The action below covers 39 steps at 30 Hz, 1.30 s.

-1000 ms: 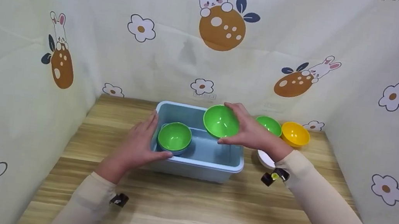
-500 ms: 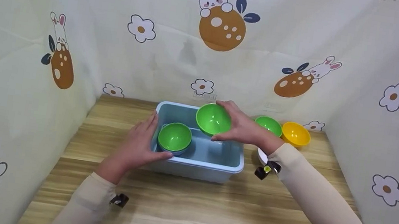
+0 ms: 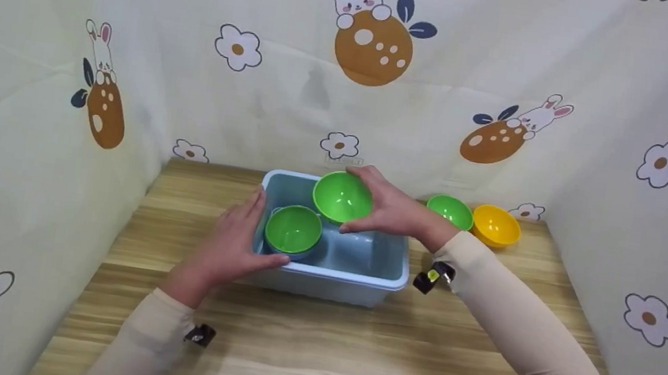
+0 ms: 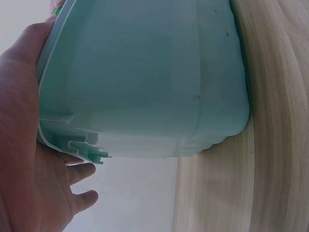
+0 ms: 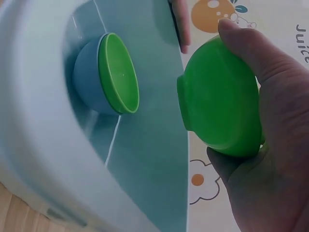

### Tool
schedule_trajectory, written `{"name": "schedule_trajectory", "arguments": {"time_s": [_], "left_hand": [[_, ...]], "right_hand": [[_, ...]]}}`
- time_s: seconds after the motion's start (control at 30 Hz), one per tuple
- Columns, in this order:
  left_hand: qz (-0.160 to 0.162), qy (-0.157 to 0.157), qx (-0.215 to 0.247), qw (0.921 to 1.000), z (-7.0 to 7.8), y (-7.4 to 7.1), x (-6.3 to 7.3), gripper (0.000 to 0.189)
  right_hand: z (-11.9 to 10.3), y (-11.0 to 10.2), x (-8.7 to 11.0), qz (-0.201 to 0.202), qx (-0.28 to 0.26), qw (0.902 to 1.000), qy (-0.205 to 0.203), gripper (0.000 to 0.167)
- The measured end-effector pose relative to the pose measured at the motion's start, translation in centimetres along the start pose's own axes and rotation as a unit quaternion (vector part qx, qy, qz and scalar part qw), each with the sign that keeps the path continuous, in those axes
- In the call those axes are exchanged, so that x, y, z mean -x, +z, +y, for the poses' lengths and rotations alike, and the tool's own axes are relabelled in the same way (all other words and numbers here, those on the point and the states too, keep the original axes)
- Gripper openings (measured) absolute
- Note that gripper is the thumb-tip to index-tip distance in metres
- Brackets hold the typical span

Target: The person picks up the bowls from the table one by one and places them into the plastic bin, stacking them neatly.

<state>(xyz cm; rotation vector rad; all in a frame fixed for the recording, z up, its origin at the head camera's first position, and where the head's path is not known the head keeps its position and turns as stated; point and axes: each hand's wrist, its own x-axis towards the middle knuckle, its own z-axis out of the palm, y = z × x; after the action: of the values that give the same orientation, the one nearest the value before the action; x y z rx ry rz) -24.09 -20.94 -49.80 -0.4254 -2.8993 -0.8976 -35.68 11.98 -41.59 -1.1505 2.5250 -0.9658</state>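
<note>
My right hand (image 3: 393,207) grips a green bowl (image 3: 340,199) by its sides, thumb and fingers spread round it. It is held above the back part of a light blue plastic bin (image 3: 354,278). Inside the bin at the left, another green bowl (image 3: 293,229) is nested in a blue bowl (image 5: 88,79), seen best in the right wrist view. My left hand (image 3: 228,241) rests against the bin's front left corner, its thumb along the front rim and its fingers extended along the left side. In the left wrist view, the fingertips lie loose beside the rim.
Right of the bin, a green bowl (image 3: 450,210) and a yellow bowl (image 3: 496,226) stand side by side at the back of the wooden table (image 3: 310,354). Patterned cloth walls (image 3: 280,101) enclose the back and both sides.
My right hand has carried the green bowl leftward over the bin, towards the nested bowls. The right forearm now covers the white bowl seen earlier. My left hand and the bin have stayed put.
</note>
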Motion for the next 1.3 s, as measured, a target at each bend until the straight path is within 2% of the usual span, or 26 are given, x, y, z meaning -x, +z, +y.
{"name": "schedule_trajectory", "arguments": {"time_s": [0.3, 0.73, 1.13, 1.3], "left_hand": [[-0.003, -0.002, 0.001, 1.0000, -0.1, -0.1, 0.1, 0.146], [0.009, 0.020, -0.010, 0.9997, -0.2, 0.0, 0.1, 0.141], [0.002, 0.009, -0.010, 0.9999, -0.1, 0.0, 0.1, 0.144], [0.002, 0.010, -0.011, 0.9999, 0.0, 0.0, 0.1, 0.143]], "right_hand": [[-0.2, 0.7, -1.8, -0.006, 0.002, 0.9999, -0.009, 0.121], [-0.1, 1.7, -3.9, -0.017, 0.021, 0.9994, -0.022, 0.121], [0.0, 3.3, -5.0, -0.025, 0.024, 0.9988, -0.035, 0.116], [0.3, 3.5, -5.6, -0.041, 0.025, 0.9978, -0.045, 0.116]]}}
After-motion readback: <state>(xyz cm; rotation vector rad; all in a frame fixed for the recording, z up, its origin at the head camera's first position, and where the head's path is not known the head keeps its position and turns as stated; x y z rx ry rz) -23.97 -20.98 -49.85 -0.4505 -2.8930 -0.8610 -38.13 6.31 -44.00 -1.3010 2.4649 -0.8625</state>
